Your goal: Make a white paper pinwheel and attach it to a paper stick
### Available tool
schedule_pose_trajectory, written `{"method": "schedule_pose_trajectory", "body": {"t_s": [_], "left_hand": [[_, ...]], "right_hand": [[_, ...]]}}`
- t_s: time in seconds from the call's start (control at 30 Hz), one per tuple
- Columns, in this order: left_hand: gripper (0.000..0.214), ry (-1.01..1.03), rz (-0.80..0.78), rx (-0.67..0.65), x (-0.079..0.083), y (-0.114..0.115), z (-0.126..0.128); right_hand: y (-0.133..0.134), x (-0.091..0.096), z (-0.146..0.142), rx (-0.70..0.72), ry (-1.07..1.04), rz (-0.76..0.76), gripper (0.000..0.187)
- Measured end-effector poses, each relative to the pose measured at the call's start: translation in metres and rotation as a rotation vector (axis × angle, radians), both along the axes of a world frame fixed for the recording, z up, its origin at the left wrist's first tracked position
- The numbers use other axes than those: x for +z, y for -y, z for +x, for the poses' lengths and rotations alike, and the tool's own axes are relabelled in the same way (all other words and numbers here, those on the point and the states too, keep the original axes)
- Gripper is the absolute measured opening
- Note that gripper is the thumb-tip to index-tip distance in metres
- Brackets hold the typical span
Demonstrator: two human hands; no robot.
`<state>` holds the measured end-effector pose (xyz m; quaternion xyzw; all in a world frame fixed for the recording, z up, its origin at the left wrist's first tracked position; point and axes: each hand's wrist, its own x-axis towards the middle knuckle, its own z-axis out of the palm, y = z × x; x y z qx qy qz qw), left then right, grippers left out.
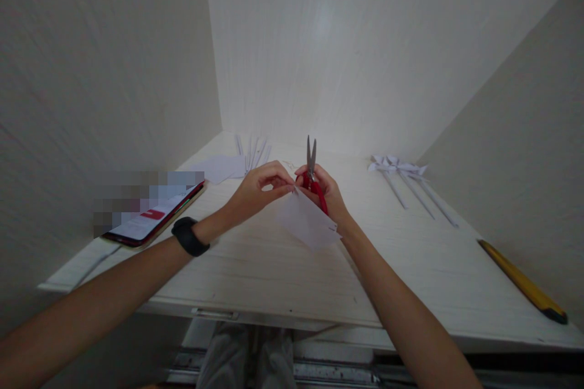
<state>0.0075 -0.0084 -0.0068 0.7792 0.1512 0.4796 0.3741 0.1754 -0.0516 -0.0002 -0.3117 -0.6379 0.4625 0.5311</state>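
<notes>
My right hand [329, 192] is closed around the red handles of a pair of scissors [311, 164], whose grey blades point up and away from me. My left hand [258, 187] pinches the top corner of a white sheet of paper [308, 221] that hangs down between both hands, just above the pale wooden table [255, 267]. A black band sits on my left wrist. The paper's corner meets the scissors near the handles.
A phone [152, 219] with a red case lies at the table's left. Several rolled paper sticks and a paper sheet [249, 155] lie at the back. White paper pinwheels on sticks [408, 179] rest at right. A yellow ruler [522, 281] lies near the right edge. Walls enclose the table.
</notes>
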Motion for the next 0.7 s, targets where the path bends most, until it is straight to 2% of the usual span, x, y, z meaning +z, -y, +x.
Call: {"method": "schedule_pose_trajectory", "body": {"t_s": [0.2, 0.5, 0.7], "left_hand": [[0.018, -0.004, -0.072, -0.004, 0.0003, 0.0009, 0.0018], [0.022, -0.043, -0.395, -0.077, 0.0039, 0.0067, 0.0069], [0.019, 0.004, -0.403, -0.104, 0.0042, 0.006, 0.0067]], "right_hand": [[-0.0015, -0.0007, 0.0009, -0.02, 0.013, 0.014, 0.033], [-0.001, -0.002, 0.0009, -0.077, 0.021, 0.047, 0.036], [-0.0021, -0.003, 0.0006, -0.111, 0.012, 0.044, 0.039]]}}
